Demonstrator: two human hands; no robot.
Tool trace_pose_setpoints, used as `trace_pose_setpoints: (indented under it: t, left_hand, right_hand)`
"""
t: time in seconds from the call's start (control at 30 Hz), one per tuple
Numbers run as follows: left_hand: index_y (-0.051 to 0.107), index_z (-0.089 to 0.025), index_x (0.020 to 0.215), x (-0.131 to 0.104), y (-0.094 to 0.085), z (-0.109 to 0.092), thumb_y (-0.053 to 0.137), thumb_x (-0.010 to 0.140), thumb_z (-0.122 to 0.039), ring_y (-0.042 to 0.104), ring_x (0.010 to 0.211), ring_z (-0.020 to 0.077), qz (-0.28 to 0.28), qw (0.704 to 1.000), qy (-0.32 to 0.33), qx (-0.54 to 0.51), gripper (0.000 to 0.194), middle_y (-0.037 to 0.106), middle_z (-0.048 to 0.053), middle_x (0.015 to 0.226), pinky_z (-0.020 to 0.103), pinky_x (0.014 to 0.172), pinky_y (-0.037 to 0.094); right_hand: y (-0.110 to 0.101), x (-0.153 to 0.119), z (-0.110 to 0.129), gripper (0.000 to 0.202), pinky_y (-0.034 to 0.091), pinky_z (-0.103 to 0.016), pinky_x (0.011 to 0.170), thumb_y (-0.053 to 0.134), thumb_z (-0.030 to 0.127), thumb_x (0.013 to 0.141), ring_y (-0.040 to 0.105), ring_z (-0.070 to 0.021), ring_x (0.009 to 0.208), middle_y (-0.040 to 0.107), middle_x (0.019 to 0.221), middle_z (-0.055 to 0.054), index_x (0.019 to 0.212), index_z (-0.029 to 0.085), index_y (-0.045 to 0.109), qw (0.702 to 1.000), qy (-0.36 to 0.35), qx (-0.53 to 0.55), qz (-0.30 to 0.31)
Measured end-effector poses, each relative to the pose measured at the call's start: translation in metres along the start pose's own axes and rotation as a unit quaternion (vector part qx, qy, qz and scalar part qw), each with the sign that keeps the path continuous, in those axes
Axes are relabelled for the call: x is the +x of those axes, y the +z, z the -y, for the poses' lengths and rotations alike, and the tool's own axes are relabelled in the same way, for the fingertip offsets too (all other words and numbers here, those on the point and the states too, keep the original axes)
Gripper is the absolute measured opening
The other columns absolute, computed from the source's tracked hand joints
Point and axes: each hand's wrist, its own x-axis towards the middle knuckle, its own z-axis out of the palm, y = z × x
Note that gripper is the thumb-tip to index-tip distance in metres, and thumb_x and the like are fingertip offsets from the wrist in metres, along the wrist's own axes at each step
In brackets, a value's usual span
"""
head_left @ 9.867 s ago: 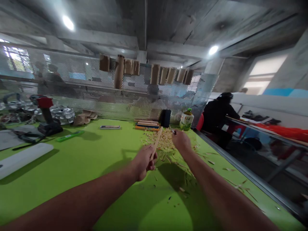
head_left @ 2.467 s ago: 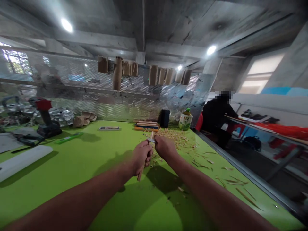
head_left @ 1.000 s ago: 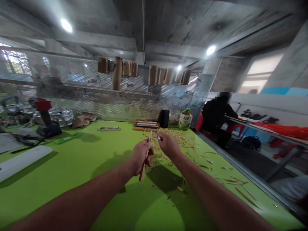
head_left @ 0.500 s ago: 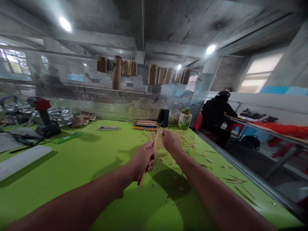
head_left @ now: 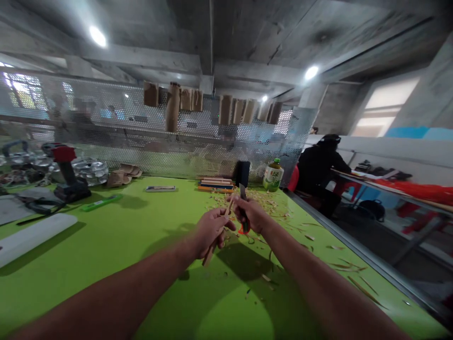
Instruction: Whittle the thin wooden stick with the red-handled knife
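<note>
A thin wooden stick point(head_left: 209, 253) slants up through my left hand point(head_left: 211, 232), whose fingers are wrapped round it. Just right of it, my right hand point(head_left: 248, 212) grips a knife point(head_left: 242, 191) with a dark and red handle, its blade pointing up and away. The stick's far end lies close to the fingers of my right hand; whether they touch it is unclear. Wood shavings point(head_left: 271, 203) are scattered on the green table point(head_left: 141, 283) beyond and to the right of my hands.
Behind are a tray of wooden sticks point(head_left: 215, 184), a black block point(head_left: 242, 173) and a green-capped bottle point(head_left: 273, 175). At left lie a red and black power drill point(head_left: 65, 172), a green cutter point(head_left: 102, 202) and a white bar point(head_left: 35, 238). A person point(head_left: 323, 165) sits at right.
My right hand has come back towards me, and the knife blade now points up. The fingers of my left hand have loosened a little round the stick. Small shavings now lie nearer on the table.
</note>
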Motion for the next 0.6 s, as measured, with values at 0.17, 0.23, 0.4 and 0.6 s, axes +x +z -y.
trace_pose_setpoints:
  t: [0.17, 0.23, 0.4, 0.6]
  left_hand:
    - [0.052, -0.016, 0.087, -0.002, 0.004, 0.001, 0.055, 0.084, -0.036, 0.045, 0.038, 0.0049, 0.023, 1.0, -0.017, 0.008, 0.02, 0.062, 0.002, 0.076, 0.019, 0.035, 0.042]
    - [0.05, -0.017, 0.084, -0.003, 0.004, 0.0, 0.054, 0.084, -0.035, 0.043, 0.037, 0.0054, 0.021, 0.999, -0.029, 0.024, 0.018, 0.058, -0.001, 0.067, 0.018, 0.033, 0.037]
    - [0.048, -0.02, 0.083, -0.004, 0.0, -0.003, 0.052, 0.085, -0.035, 0.035, 0.036, 0.0032, 0.013, 1.0, -0.024, 0.01, 0.017, 0.05, -0.006, 0.062, 0.015, 0.032, 0.03]
    - [0.05, -0.02, 0.091, -0.002, -0.001, -0.004, 0.054, 0.084, -0.036, 0.036, 0.036, 0.0027, -0.004, 1.0, -0.009, -0.008, 0.018, 0.051, -0.006, 0.068, 0.015, 0.031, 0.028]
  right_hand:
    - [0.0, -0.001, 0.004, 0.039, 0.025, -0.019, 0.036, 0.075, 0.049, 0.062, 0.033, -0.0047, 0.037, 0.048, 0.049, 0.007, 0.067, 0.019, 0.051, 0.998, 0.007, 0.058, 0.004]
    - [-0.005, 0.002, 0.005, 0.041, 0.025, -0.019, 0.036, 0.072, 0.053, 0.063, 0.031, -0.0051, 0.038, 0.046, 0.05, 0.008, 0.072, 0.018, 0.053, 0.998, -0.004, 0.063, -0.029]
    - [-0.011, 0.002, 0.005, 0.039, 0.03, -0.022, 0.046, 0.047, 0.053, 0.084, 0.041, -0.0098, 0.046, 0.051, 0.054, 0.003, 0.079, 0.017, 0.06, 0.962, -0.059, -0.223, -0.144]
    - [0.012, -0.015, 0.013, 0.022, 0.034, -0.024, 0.063, 0.046, 0.025, 0.086, 0.061, -0.0171, 0.077, 0.07, 0.087, -0.006, 0.093, 0.021, 0.066, 0.76, -0.072, -0.636, -0.114]
